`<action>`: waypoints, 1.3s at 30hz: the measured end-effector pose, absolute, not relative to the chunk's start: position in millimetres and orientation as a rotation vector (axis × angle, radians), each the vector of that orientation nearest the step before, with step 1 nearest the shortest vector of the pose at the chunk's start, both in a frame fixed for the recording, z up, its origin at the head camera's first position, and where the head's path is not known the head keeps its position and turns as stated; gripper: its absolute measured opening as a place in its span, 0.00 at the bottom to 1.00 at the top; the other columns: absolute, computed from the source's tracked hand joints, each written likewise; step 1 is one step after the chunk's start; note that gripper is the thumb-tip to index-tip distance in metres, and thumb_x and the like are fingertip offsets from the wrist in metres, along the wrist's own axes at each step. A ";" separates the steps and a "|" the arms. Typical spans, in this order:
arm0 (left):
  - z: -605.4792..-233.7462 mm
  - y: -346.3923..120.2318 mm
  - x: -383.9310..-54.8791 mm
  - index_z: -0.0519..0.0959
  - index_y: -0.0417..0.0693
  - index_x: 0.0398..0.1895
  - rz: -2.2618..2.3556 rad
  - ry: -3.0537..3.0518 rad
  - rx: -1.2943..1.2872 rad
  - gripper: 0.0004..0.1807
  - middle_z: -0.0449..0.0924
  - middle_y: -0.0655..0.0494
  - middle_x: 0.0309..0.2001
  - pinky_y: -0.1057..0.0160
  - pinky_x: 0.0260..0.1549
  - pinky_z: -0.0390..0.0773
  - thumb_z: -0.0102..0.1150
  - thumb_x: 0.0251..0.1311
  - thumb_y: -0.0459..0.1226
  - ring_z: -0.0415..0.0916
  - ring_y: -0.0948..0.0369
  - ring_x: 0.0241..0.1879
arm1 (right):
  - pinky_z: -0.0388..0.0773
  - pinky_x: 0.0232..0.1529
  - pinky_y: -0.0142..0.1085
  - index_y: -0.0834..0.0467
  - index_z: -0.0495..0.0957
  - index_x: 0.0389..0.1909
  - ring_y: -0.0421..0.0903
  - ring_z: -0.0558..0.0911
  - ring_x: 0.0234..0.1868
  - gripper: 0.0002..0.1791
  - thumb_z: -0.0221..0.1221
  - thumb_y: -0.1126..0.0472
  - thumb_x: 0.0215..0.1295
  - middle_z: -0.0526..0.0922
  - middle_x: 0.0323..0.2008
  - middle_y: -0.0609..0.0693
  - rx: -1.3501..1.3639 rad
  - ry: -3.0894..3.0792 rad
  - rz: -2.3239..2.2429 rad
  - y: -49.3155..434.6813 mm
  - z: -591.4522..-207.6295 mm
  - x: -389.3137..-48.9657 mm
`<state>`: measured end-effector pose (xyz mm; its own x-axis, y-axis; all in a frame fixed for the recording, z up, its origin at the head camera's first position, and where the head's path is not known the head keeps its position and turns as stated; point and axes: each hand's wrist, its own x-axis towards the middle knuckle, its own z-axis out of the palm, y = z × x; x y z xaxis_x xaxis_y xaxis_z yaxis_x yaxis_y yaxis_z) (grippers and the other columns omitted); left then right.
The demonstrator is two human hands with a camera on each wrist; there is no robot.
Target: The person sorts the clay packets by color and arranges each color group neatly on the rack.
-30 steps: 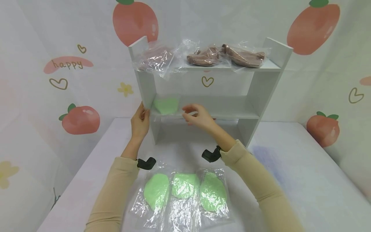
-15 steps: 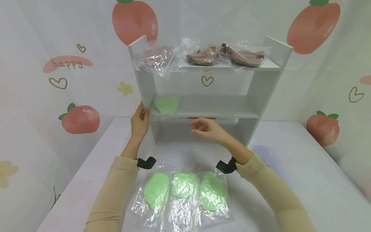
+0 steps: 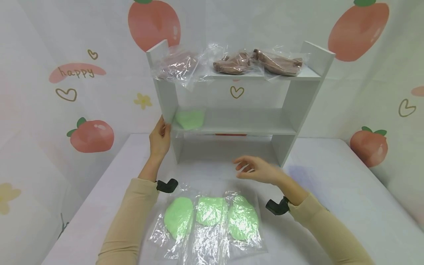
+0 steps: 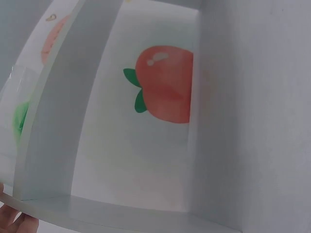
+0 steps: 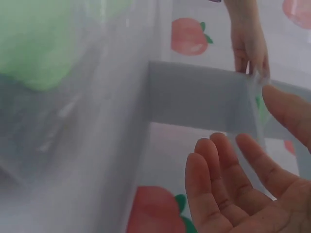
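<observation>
My left hand (image 3: 160, 141) grips the left side panel of the white shelf unit (image 3: 248, 127) at middle-board height, thumb at its front edge. Just inside that panel, a clear bag with a flat light-green piece (image 3: 190, 119) lies on the middle board. In the air before the lower compartment is my right hand (image 3: 256, 169), fingers loosely bent and holding nothing. Nearest below it on the table is a bagged green piece (image 3: 243, 219). Two more bagged pieces, a middle one (image 3: 210, 211) and a left one (image 3: 179, 217), lie beside it in a row.
On the top board sit several clear bags: a pinkish one (image 3: 179, 66) at left, a brown one (image 3: 233, 64) in the middle and another brown one (image 3: 279, 66) at right. The white table (image 3: 347, 198) runs back to a fruit-printed backdrop (image 3: 109, 103).
My right hand has moved away from the green bag on the middle board, down and to the right toward the table. The left hand keeps its place on the shelf panel.
</observation>
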<state>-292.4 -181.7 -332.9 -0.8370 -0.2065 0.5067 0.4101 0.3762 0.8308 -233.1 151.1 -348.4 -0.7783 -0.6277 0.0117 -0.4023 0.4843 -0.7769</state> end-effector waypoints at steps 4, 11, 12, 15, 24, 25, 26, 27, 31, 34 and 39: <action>-333.1 -182.0 -292.1 0.59 0.45 0.69 -1.492 -2.101 -0.170 0.25 0.70 0.35 0.61 0.51 0.58 0.75 0.44 0.69 0.32 0.70 0.42 0.59 | 0.80 0.53 0.42 0.60 0.68 0.60 0.49 0.81 0.47 0.28 0.62 0.55 0.60 0.77 0.50 0.63 -0.857 2.408 -1.205 163.1 -362.1 -228.4; -333.8 -182.2 -290.6 0.59 0.47 0.70 -1.515 -2.109 -0.179 0.26 0.69 0.37 0.61 0.51 0.58 0.75 0.43 0.69 0.33 0.69 0.43 0.61 | 0.80 0.53 0.38 0.65 0.66 0.60 0.57 0.79 0.50 0.31 0.63 0.57 0.58 0.76 0.50 0.64 -0.838 2.331 -1.241 181.1 -389.9 -221.6; -333.6 -182.1 -290.3 0.59 0.47 0.70 -1.515 -2.110 -0.181 0.25 0.69 0.37 0.62 0.51 0.58 0.75 0.43 0.69 0.33 0.69 0.43 0.61 | 0.80 0.53 0.39 0.65 0.66 0.60 0.57 0.78 0.50 0.31 0.64 0.57 0.58 0.76 0.50 0.64 -0.834 2.326 -1.249 183.2 -393.5 -221.0; -333.1 -182.2 -290.3 0.59 0.47 0.70 -1.522 -2.111 -0.180 0.26 0.69 0.37 0.62 0.51 0.59 0.74 0.43 0.69 0.34 0.69 0.43 0.61 | 0.79 0.54 0.43 0.65 0.66 0.60 0.58 0.77 0.51 0.31 0.65 0.58 0.57 0.76 0.50 0.63 -0.824 2.319 -1.263 187.6 -402.2 -219.4; -312.3 -173.2 -270.7 0.57 0.39 0.69 -1.559 -2.136 -0.163 0.26 0.66 0.31 0.62 0.49 0.61 0.72 0.42 0.68 0.30 0.66 0.39 0.62 | 0.77 0.52 0.34 0.61 0.68 0.58 0.51 0.73 0.52 0.33 0.68 0.57 0.52 0.75 0.52 0.58 -0.768 2.326 -1.217 188.6 -412.1 -211.0; -309.7 -171.7 -267.5 0.57 0.38 0.69 -1.553 -2.138 -0.165 0.26 0.66 0.31 0.62 0.49 0.61 0.72 0.42 0.68 0.30 0.67 0.39 0.62 | 0.77 0.50 0.32 0.60 0.68 0.58 0.50 0.73 0.51 0.33 0.68 0.56 0.51 0.75 0.52 0.58 -0.775 2.331 -1.202 188.1 -413.1 -210.3; -309.8 -171.8 -267.1 0.57 0.38 0.69 -1.551 -2.135 -0.169 0.26 0.66 0.31 0.62 0.50 0.61 0.72 0.42 0.69 0.30 0.67 0.40 0.61 | 0.76 0.48 0.31 0.60 0.68 0.58 0.49 0.73 0.50 0.34 0.69 0.56 0.50 0.75 0.52 0.58 -0.785 2.338 -1.187 187.5 -413.9 -209.5; -309.7 -171.6 -266.7 0.57 0.38 0.69 -1.546 -2.134 -0.172 0.25 0.67 0.31 0.62 0.50 0.61 0.72 0.42 0.69 0.30 0.67 0.40 0.61 | 0.75 0.45 0.29 0.59 0.68 0.59 0.47 0.72 0.48 0.35 0.70 0.56 0.49 0.75 0.52 0.58 -0.801 2.346 -1.167 186.8 -414.6 -208.7; -307.3 -170.4 -264.1 0.57 0.37 0.69 -1.543 -2.134 -0.170 0.25 0.67 0.31 0.62 0.50 0.60 0.73 0.42 0.69 0.30 0.68 0.40 0.61 | 0.73 0.40 0.27 0.60 0.67 0.60 0.47 0.72 0.43 0.39 0.71 0.54 0.46 0.74 0.54 0.58 -0.884 2.382 -1.085 182.8 -414.9 -204.8; -307.1 -170.5 -264.1 0.57 0.37 0.69 -1.542 -2.131 -0.173 0.25 0.67 0.31 0.62 0.50 0.60 0.73 0.42 0.69 0.30 0.68 0.40 0.61 | 0.74 0.50 0.33 0.60 0.65 0.62 0.52 0.73 0.50 0.43 0.72 0.51 0.44 0.72 0.56 0.57 -0.960 2.420 -1.000 180.1 -414.3 -201.6; -306.9 -170.4 -264.5 0.58 0.38 0.69 -1.543 -2.123 -0.172 0.25 0.67 0.32 0.62 0.50 0.60 0.73 0.42 0.68 0.30 0.68 0.40 0.61 | 0.71 0.54 0.46 0.56 0.65 0.60 0.57 0.68 0.56 0.44 0.74 0.51 0.40 0.70 0.52 0.58 -0.999 2.456 -0.901 175.3 -413.4 -197.9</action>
<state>-264.5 -170.4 -306.9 -0.8641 -0.1886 0.4666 0.3857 0.3477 0.8546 -197.9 175.3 -413.4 -0.6951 -0.7154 -0.0711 -0.4997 0.5519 -0.6676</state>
